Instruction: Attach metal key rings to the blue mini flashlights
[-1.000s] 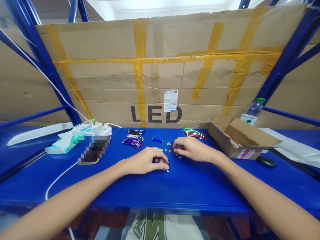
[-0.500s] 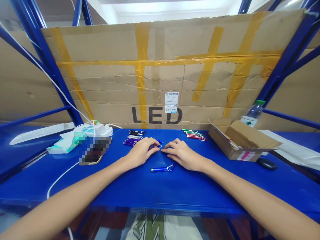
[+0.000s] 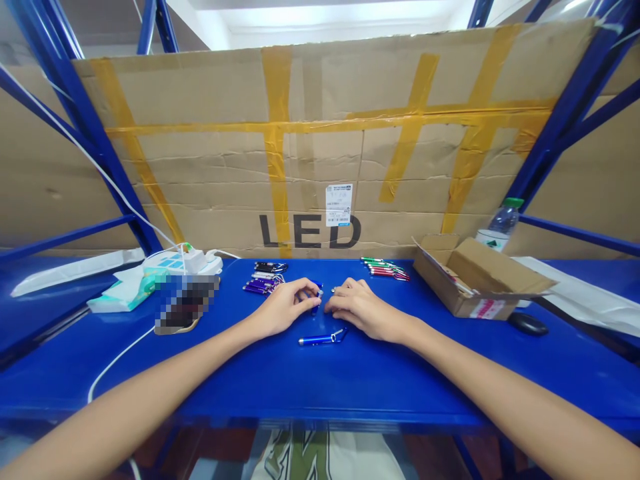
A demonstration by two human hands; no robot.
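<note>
My left hand is closed, thumb and fingertips pinching a slim blue metal tube that looks like a keychain flashlight and is partly hidden by the fingers. Facing it, my right hand has its fingers curled together. A tiny silvery bit shows at those fingertips, too small to name. Just in front of both hands, a second blue keychain flashlight lies on the blue table, its clip end bent up to the right. Behind my left hand lie purple flashlights, with silver and black ones beyond.
Green and red flashlights lie at the back, right of centre. Farther right are an open cardboard box, a bottle and a black mouse. A phone, tissue pack and power strip sit left.
The blue flashlight in my left hand has turned more upright and shows below the fingers. My right fingers have curled in more, with a silvery bit now visible. The view has shifted slightly.
</note>
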